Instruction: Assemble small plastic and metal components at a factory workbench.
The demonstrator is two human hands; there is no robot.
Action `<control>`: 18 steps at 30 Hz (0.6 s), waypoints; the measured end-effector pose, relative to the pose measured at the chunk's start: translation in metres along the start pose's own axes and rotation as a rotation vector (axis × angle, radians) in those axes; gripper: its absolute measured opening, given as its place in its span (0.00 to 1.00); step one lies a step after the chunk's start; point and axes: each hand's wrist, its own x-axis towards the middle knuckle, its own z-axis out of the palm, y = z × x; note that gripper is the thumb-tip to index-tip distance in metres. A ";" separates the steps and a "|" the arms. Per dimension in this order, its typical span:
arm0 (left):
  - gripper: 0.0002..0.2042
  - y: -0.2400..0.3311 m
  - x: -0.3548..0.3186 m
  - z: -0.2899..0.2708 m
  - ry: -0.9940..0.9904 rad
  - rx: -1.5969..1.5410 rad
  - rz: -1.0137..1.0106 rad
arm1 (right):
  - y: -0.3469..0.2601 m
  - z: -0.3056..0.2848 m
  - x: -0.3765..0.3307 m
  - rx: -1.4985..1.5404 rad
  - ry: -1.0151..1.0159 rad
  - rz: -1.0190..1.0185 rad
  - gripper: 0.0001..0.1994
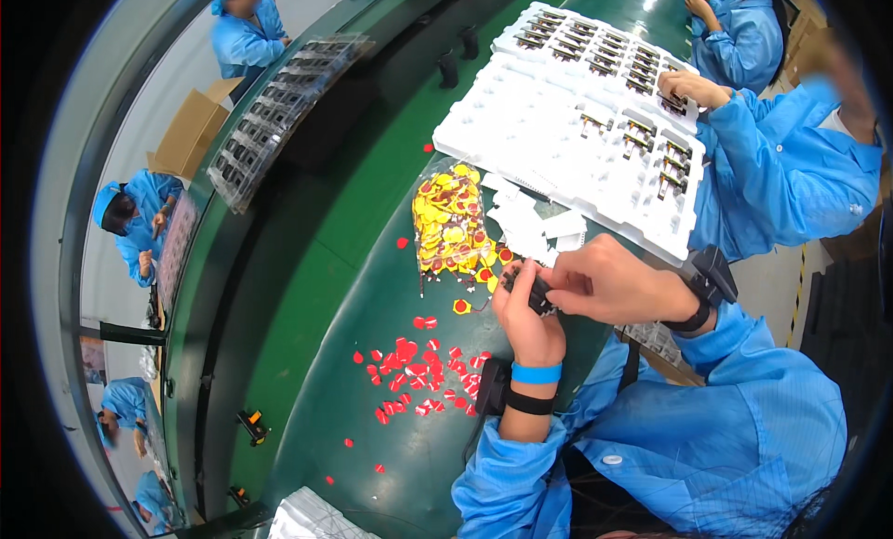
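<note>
My left hand (532,323) is closed around a small black plastic part (538,295) over the green work surface. Bent over it from the right, my right hand (609,277) has thumb and fingers pinched against the part; whatever lies between those fingertips is hidden. Just left of my hands lies a clear bag of yellow pieces with red round centres (451,218), some spilling from its near end. White paper pieces (530,225) are scattered beyond my fingers. Many small red round stickers (419,372) are strewn to the left of my left wrist.
A white foam tray (521,111) with rows of small black assemblies stands beyond my hands; a co-worker's hand (693,88) reaches over it. Dark cylinders (448,69) and a black-and-yellow part (252,427) rest on the green belt. A clear tray (279,111) lies across it.
</note>
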 end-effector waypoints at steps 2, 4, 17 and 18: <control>0.07 0.007 -0.006 -0.001 -0.122 0.057 -0.061 | 0.004 -0.009 0.008 0.092 -0.001 0.094 0.09; 0.06 0.014 -0.009 -0.002 -0.241 0.112 -0.113 | 0.018 -0.013 0.022 0.006 0.089 0.156 0.08; 0.05 0.013 -0.010 -0.001 -0.254 0.124 -0.081 | 0.073 0.009 0.061 -0.678 0.038 0.129 0.03; 0.06 0.012 -0.008 -0.003 -0.250 0.113 -0.073 | 0.068 0.005 0.060 -0.653 0.009 0.187 0.03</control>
